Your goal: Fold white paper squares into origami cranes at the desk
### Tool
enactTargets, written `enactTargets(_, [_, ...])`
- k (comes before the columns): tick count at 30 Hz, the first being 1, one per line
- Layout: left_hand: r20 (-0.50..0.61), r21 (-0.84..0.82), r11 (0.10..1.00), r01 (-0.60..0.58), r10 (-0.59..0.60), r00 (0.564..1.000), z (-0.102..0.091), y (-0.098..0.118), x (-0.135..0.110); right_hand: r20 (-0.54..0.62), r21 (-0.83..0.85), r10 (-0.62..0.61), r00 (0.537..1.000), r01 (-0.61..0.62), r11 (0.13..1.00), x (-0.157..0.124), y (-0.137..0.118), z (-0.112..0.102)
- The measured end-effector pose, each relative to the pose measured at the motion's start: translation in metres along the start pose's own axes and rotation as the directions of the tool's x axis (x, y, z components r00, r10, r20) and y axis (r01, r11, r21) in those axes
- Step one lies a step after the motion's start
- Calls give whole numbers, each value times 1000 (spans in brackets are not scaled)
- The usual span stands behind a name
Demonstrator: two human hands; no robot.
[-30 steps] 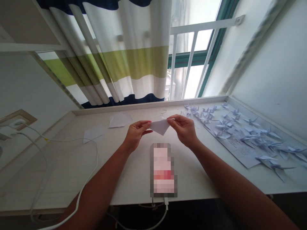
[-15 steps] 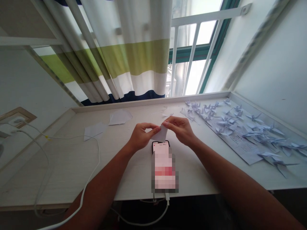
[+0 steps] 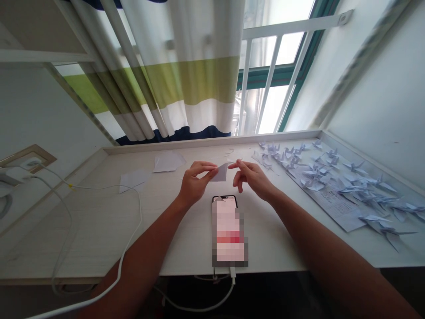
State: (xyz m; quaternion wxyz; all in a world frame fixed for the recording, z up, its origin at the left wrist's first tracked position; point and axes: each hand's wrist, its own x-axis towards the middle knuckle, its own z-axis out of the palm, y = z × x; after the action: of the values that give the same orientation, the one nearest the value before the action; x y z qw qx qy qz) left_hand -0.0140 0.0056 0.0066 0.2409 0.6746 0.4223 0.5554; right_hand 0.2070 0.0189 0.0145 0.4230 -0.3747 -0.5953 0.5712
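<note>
A small folded piece of white paper (image 3: 220, 173) is pinched between the thumb and fingers of my left hand (image 3: 195, 182), above the desk. My right hand (image 3: 251, 176) is just to the right of the paper, its fingers apart and holding nothing. A phone (image 3: 229, 221) with a pinkish screen, partly blurred, lies below both hands near the desk's front edge. Many folded paper cranes (image 3: 314, 173) are spread over the right side of the desk, some on a printed sheet (image 3: 338, 212).
White paper sheets (image 3: 166, 161) lie at the back left, with another sheet (image 3: 134, 180) nearer. A white cable (image 3: 140, 212) runs from the wall socket (image 3: 29, 161) across the left side, over my left forearm. Another charging cable (image 3: 229, 294) hangs from the phone below the desk edge.
My right hand has let go of the paper and moved slightly right, its fingers opening. The left hand keeps the paper, now turned to a different angle. The view has shifted slightly.
</note>
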Motion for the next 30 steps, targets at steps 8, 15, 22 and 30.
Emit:
enactTargets(8, [144, 297, 859, -418, 392, 909, -12, -7, 1, 6, 175, -98, 995, 96, 980, -4, -4, 11])
enactTargets(15, [-68, 66, 995, -76, 80, 994, -5, -10, 2, -68, 138, -133, 989, 141, 980, -1, 0, 9])
enactTargets(22, [-27, -446, 823, 352, -405, 914, 6, -16, 6, -37, 67, -105, 994, 107, 992, -2, 6, 14])
enactTargets(30, [95, -487, 752, 445, -461, 883, 9, -6, 1, -86, -71, -120, 989, 114, 991, 1, 10, 12])
